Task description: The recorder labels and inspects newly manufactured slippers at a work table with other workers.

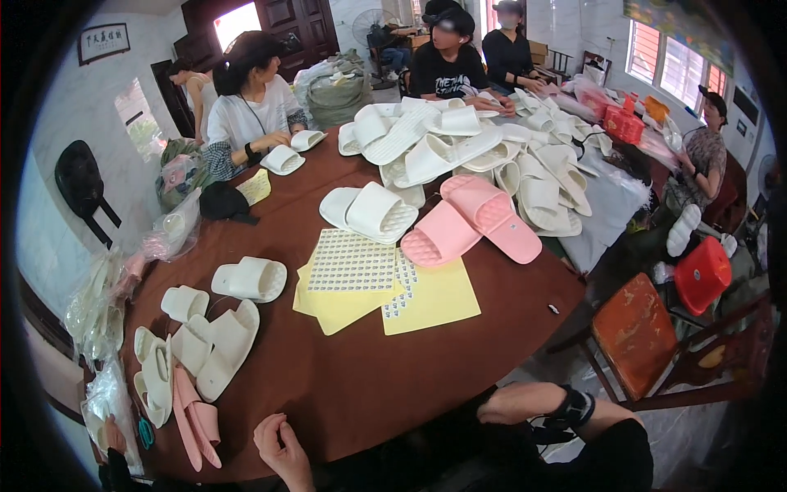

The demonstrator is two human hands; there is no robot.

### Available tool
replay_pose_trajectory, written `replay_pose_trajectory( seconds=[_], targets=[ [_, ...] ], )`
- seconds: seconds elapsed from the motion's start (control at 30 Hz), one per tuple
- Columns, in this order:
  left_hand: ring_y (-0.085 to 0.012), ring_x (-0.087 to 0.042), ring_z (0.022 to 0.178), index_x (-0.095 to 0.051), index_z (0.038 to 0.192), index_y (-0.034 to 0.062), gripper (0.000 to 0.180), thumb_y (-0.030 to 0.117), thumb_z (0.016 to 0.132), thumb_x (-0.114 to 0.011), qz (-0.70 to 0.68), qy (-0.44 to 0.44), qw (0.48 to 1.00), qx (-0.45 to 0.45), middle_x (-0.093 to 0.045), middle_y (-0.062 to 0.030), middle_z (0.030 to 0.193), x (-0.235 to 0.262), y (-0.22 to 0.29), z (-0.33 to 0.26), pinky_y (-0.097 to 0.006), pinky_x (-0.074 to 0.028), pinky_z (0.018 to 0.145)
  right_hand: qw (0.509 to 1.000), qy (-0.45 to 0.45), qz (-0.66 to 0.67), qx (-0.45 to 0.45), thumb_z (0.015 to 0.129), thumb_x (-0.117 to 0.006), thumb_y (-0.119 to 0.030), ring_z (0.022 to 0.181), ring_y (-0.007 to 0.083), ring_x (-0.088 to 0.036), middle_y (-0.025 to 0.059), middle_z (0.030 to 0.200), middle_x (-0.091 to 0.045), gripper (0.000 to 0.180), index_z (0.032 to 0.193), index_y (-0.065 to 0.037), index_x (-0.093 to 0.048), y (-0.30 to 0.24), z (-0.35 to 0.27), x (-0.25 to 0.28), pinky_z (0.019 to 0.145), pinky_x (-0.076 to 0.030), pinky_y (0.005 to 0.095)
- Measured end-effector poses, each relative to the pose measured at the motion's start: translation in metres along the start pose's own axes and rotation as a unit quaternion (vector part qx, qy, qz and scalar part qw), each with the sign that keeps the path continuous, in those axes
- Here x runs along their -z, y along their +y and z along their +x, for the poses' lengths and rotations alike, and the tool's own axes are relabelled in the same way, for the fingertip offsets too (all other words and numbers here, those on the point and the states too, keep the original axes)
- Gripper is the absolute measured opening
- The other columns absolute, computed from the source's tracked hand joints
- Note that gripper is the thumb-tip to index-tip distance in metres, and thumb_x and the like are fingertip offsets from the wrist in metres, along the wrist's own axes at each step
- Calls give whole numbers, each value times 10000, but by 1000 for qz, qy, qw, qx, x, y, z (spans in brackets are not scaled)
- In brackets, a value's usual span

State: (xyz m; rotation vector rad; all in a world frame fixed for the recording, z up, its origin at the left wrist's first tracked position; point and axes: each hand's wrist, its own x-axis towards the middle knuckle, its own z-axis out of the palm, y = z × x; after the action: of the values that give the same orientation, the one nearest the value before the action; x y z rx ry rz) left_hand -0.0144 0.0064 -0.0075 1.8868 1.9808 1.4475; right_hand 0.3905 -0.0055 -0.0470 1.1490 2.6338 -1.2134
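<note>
My left hand (pixel 283 451) is at the table's near edge, its fingers curled in and nothing visible in them. Nearest to it lies a pink slipper (pixel 197 420), folded sole against strap. My right hand (pixel 525 404), with a black band at the wrist, hangs just off the near edge; its fingers bend under, out of sight. Farther in, a pair of pink slippers (pixel 475 220) lies crossed beside a pair of white slippers (pixel 369 211). Yellow sticker sheets (pixel 352 261) spread in front of them. More white slippers (pixel 229 336) lie at the left.
A large heap of white slippers (pixel 467 143) covers the far side of the brown table (pixel 393 385). Clear plastic bags (pixel 102 312) line the left edge, where another person's hand (pixel 112 435) shows near teal scissors (pixel 146 432). Several people sit around. A wooden chair (pixel 635 332) and red stool (pixel 702 275) stand right.
</note>
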Motion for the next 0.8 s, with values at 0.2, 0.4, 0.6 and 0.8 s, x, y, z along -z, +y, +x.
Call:
replay_pose_trajectory(
  seconds=[0.2,0.4,0.6,0.8],
  targets=[
    [-267,-575,903,-617,933,-36,99,-17,885,-533,8,-3,1000,6,-623,-137,950,-1,-1,1,-344,-455,819,931,-60,-205,-297,901,-533,-193,955,343,-636,122,1024,-661,222,1061,-69,-625,97,-16,-121,805,-482,476],
    [-260,-576,900,-620,937,-37,103,-21,887,-530,20,-6,1000,-5,-620,-136,956,0,-2,0,-347,-458,821,935,-83,64,-339,891,-505,-177,1015,360,-636,155,1110,-660,335,1188,-61,-610,171,-66,-237,858,-489,493],
    [-263,-579,896,-622,939,-37,104,-20,888,-532,17,-9,1000,9,-616,-138,953,-1,-2,1,-340,-460,815,873,-236,244,-349,869,-529,-245,993,338,-644,162,1077,-674,346,1157,-88,-640,210,-106,-328,833,-504,451],
    [-261,-582,909,-618,951,-33,118,-2,912,-510,21,-7,1000,4,-614,-138,967,-2,-6,-1,-341,-462,823,872,-265,230,-341,853,-556,-273,982,318,-645,149,1061,-677,343,1122,-83,-652,180,-120,-320,822,-504,440]
  ],
)
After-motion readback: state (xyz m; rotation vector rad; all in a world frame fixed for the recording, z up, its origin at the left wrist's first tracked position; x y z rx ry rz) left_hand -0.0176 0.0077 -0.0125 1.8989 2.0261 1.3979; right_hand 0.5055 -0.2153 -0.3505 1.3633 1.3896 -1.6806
